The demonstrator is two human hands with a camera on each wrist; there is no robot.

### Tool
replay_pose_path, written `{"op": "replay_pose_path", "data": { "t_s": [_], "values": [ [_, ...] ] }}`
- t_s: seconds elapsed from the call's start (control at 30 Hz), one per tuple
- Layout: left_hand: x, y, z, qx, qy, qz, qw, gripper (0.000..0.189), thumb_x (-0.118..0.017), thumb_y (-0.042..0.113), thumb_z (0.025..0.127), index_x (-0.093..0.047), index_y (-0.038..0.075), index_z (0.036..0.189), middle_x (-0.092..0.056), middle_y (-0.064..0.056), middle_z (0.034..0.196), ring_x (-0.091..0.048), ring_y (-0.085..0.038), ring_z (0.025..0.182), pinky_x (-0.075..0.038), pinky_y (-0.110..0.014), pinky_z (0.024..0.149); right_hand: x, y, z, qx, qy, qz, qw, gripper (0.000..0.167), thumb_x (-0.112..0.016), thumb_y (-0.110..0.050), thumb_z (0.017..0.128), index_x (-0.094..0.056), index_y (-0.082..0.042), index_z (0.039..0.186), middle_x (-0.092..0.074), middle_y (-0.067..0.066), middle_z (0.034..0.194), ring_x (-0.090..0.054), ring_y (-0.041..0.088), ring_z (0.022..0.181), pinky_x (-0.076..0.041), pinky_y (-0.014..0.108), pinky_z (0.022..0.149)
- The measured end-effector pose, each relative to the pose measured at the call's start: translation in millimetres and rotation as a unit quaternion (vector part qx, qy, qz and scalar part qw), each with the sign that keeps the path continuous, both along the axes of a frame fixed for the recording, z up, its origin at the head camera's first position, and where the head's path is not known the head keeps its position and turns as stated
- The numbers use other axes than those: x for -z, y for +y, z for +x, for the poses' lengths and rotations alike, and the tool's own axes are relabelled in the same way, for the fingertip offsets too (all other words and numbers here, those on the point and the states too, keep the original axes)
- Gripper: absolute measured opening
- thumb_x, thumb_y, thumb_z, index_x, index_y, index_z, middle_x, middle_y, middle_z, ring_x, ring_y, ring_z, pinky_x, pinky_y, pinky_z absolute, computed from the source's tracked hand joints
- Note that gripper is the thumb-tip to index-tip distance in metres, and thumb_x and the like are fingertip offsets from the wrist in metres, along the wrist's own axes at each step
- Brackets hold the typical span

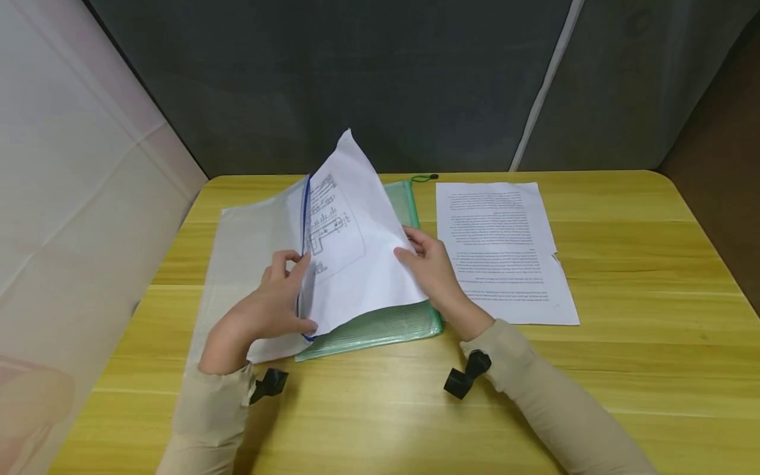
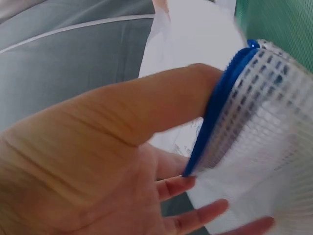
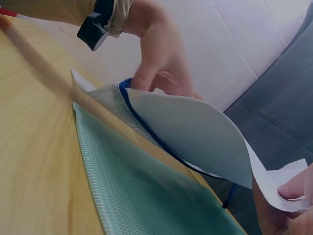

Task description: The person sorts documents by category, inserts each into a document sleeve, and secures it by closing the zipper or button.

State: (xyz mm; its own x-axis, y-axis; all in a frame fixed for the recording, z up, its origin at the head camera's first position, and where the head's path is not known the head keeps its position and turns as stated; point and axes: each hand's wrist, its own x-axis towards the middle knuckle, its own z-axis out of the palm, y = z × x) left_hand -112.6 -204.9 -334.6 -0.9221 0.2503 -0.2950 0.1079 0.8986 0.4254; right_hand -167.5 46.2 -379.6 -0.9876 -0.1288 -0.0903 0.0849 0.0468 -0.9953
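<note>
My right hand [image 1: 436, 267] pinches the right edge of a white paper sheet [image 1: 386, 264] with diagrams, thumb on top. The sheet stands bent upward, its left side at the mouth of a clear white mesh zipper pouch [image 1: 237, 244]. At that mouth, my left hand [image 1: 261, 310] holds the blue zipper edge [image 2: 222, 98], thumb near the front corner and curled fingers farther back. In the left wrist view, the thumb tip is hidden behind the blue edge. Under the raised sheet lies a green mesh pouch [image 3: 132, 181], flat on the table.
A printed sheet [image 1: 499, 257], torn at its right edge, lies right of the green pouch on the wooden table [image 1: 641, 297]. A green zipper cord [image 1: 423, 178] sticks out behind that pouch. Dark fabric [image 1: 356, 72] stands behind the table, a pale sheet wall [image 1: 77, 165] at left.
</note>
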Motion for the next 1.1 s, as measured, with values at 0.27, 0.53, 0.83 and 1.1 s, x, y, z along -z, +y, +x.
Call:
{"op": "replay_pose_path", "data": {
  "t_s": [0.27,0.53,0.83,1.1],
  "values": [
    [3.3,-0.7,-5.3,-0.026,0.057,0.032,0.9975,0.087,-0.073,0.012,0.088,-0.022,-0.001,0.157,-0.016,-0.023,0.153,-0.04,-0.039,0.123,-0.049,-0.047,0.094,2.5,-5,2.0,-0.017,0.011,-0.022,0.9995,0.048,-0.059,-0.002,0.095,-0.051,-0.001,0.142,-0.067,0.027,0.123,-0.068,0.014,0.081,-0.056,0.025,0.066],
    [9.6,-0.9,-10.2,-0.05,0.094,0.055,0.9928,0.065,-0.058,0.003,0.092,-0.034,0.0,0.153,-0.027,-0.021,0.15,-0.057,-0.036,0.114,-0.057,-0.045,0.087,5.2,-10,3.5,-0.023,0.015,-0.03,0.9992,0.048,-0.058,-0.001,0.095,-0.05,0.0,0.143,-0.067,0.03,0.119,-0.068,0.012,0.075,-0.057,0.026,0.063],
    [17.9,-5.5,-10.4,-0.087,0.135,0.123,0.9793,0.054,-0.057,-0.003,0.091,-0.051,0.005,0.145,-0.041,-0.02,0.147,-0.058,-0.041,0.117,-0.055,-0.051,0.091,7.2,-11,3.8,-0.018,0.016,-0.021,0.9995,0.048,-0.059,-0.001,0.095,-0.05,0.0,0.143,-0.067,0.03,0.119,-0.068,0.014,0.078,-0.057,0.027,0.065],
    [22.7,-10.2,-10.4,-0.099,0.135,0.144,0.9752,0.054,-0.056,-0.002,0.092,-0.053,0.01,0.144,-0.044,-0.016,0.15,-0.06,-0.041,0.118,-0.054,-0.044,0.084,5.1,-13,6.8,-0.016,0.007,-0.022,0.9996,0.049,-0.058,-0.002,0.095,-0.05,0.001,0.143,-0.067,0.03,0.12,-0.069,0.017,0.083,-0.057,0.027,0.068]
  ]
}}
